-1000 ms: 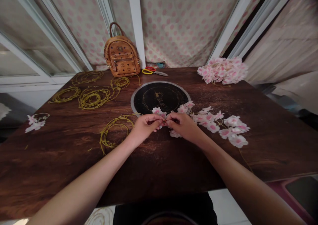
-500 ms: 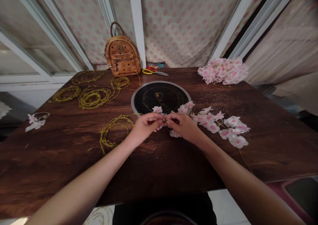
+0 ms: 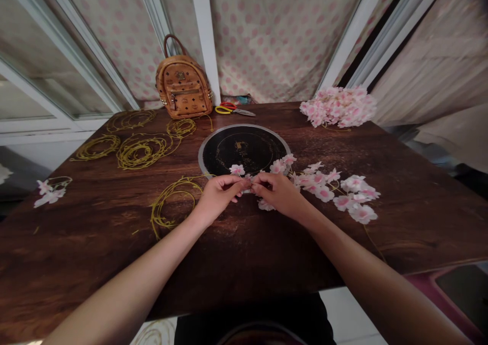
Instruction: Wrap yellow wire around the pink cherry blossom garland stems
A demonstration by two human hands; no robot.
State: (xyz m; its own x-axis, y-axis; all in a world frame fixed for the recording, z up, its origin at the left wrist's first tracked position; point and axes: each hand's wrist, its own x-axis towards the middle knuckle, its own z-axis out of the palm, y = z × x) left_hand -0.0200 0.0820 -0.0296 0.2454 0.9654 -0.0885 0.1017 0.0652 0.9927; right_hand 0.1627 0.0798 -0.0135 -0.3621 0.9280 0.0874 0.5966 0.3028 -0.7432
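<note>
My left hand (image 3: 218, 196) and my right hand (image 3: 278, 193) meet fingertip to fingertip at the middle of the dark wooden table (image 3: 95, 243). Both pinch a garland of pink-white artificial flowers (image 3: 328, 190) on a yellow-green wire. The garland trails to the right of my right hand. One blossom (image 3: 237, 170) sticks up just above my left fingers. A loose wire coil (image 3: 170, 202) lies left of my left wrist.
A round black inset plate (image 3: 244, 149) sits just behind my hands. Several wire coils (image 3: 141, 149) lie at the back left, near a small tan backpack (image 3: 183, 88) and scissors (image 3: 232, 110). A flower pile (image 3: 337, 107) is at the back right; a few blossoms (image 3: 48, 192) lie far left.
My hands stay pinched together on the garland with only small finger movement. The view has shifted slightly, so everything sits a little to the left.
</note>
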